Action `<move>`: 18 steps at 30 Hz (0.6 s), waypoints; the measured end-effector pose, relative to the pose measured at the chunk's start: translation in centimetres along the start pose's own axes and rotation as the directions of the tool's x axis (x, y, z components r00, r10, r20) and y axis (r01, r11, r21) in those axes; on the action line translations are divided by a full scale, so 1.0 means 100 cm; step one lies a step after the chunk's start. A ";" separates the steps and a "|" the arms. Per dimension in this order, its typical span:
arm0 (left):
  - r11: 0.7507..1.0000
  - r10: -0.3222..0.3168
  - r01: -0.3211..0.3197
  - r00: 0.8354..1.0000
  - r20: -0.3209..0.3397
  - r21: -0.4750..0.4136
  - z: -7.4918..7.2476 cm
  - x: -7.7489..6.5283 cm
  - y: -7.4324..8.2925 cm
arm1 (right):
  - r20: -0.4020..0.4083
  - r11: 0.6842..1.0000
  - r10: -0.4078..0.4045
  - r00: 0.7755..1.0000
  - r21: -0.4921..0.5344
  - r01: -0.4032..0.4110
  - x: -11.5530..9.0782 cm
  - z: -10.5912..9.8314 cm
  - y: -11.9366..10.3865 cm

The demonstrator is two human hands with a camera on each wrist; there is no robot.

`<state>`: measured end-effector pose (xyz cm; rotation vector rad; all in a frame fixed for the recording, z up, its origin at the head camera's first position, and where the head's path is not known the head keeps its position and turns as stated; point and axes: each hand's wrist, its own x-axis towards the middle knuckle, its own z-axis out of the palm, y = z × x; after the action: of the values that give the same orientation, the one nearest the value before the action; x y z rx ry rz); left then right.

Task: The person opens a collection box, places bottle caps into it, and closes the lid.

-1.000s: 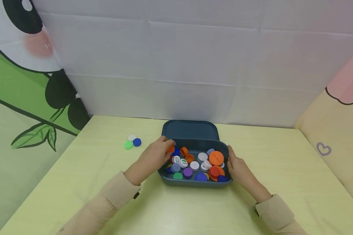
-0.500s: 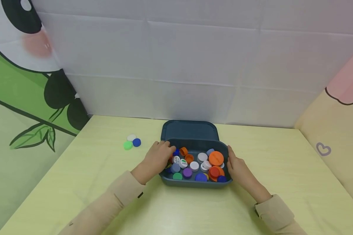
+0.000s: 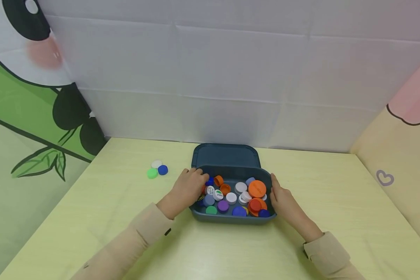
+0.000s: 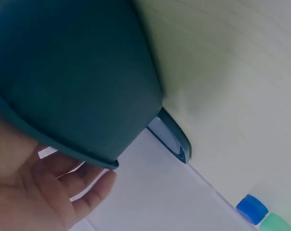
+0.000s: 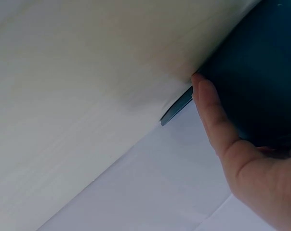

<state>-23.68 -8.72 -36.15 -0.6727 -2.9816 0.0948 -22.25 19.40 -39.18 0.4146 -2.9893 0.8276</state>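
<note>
A dark blue lidless box (image 3: 231,219) full of bottle caps stands on the table. My left hand (image 3: 187,188) reaches over its left rim, fingers bent down on the inside. From the left wrist view the outer wall (image 4: 78,82) hides the thumb, and I cannot tell whether the fingertips hold a cap. At the right end, my right hand (image 3: 282,197) holds the box, long fingers flat along the outer wall and thumb at the rim. Inside lie a large orange cap (image 3: 257,188), a purple cap (image 3: 223,206), a green cap (image 3: 211,210) and several white, blue and red ones.
Behind the box lies its dark blue lid (image 3: 226,155), close to the white backdrop (image 3: 231,77). To the left on the table are a white cap (image 3: 156,164), a light green cap (image 3: 152,173) and a blue cap (image 3: 162,170). Printed panels border both sides.
My left hand has shifted slightly right and settled at the left rim; the orange cap seen at its fingers a second ago is now hidden. My right hand has stayed in place.
</note>
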 end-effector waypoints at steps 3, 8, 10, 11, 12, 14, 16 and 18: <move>0.997 -0.016 0.011 0.998 -0.066 -0.082 -0.006 -0.001 -0.003 | -0.001 1.000 -0.002 1.000 -0.002 0.002 0.000 0.000 0.000; 0.985 -0.051 0.011 0.970 -0.237 -0.170 -0.016 -0.004 -0.021 | -0.008 1.000 -0.007 1.000 -0.004 0.007 0.000 0.001 0.001; 0.981 -0.085 0.031 0.956 -0.281 -0.194 -0.018 -0.006 -0.032 | -0.011 1.000 -0.010 1.000 -0.006 0.010 0.000 0.002 0.001; 0.978 -0.104 0.044 0.950 -0.294 -0.205 -0.018 -0.006 -0.038 | -0.012 1.000 -0.012 1.000 -0.006 0.012 0.000 0.002 0.001; 0.974 -0.125 0.061 0.946 -0.299 -0.217 -0.017 -0.007 -0.045 | -0.015 1.000 -0.015 1.000 -0.008 0.015 0.001 0.002 0.001; 0.965 -0.177 0.110 0.943 -0.282 -0.236 -0.015 -0.009 -0.058 | -0.017 1.000 -0.017 1.000 -0.009 0.016 0.000 0.003 0.001; 0.953 -0.224 0.157 0.942 -0.252 -0.257 -0.010 -0.012 -0.070 | -0.023 1.000 -0.021 1.000 -0.012 0.021 0.000 0.003 0.002; 0.939 -0.268 0.207 0.940 -0.210 -0.273 -0.005 -0.014 -0.082 | -0.031 1.000 -0.028 0.999 -0.015 0.028 0.001 0.004 0.003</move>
<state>-25.83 -16.73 -35.12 -0.3046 -2.8280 -0.3565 -22.36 19.42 -39.68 0.4376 -2.9519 0.8016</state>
